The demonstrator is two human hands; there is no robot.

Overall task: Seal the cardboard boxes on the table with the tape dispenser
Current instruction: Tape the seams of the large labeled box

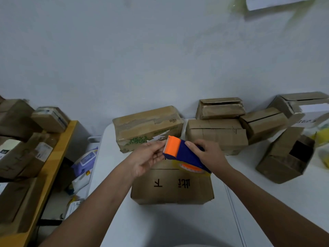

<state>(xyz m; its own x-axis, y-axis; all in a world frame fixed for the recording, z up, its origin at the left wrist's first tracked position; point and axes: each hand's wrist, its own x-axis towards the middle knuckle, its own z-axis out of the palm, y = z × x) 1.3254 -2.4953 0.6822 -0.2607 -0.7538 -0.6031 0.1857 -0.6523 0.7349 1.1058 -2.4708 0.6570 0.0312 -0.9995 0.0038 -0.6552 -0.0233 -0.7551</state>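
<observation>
Both hands are up over the near box [172, 186]: the right hand [208, 154] grips the blue and orange dispenser [183, 154] around its body, and the left hand [147, 157] sits palm up, fingers relaxed, touching its orange toothed end. That box stands on the white table [160, 225] just below them. More boxes [148, 128] line the far edge by the wall, with others at the right.
</observation>
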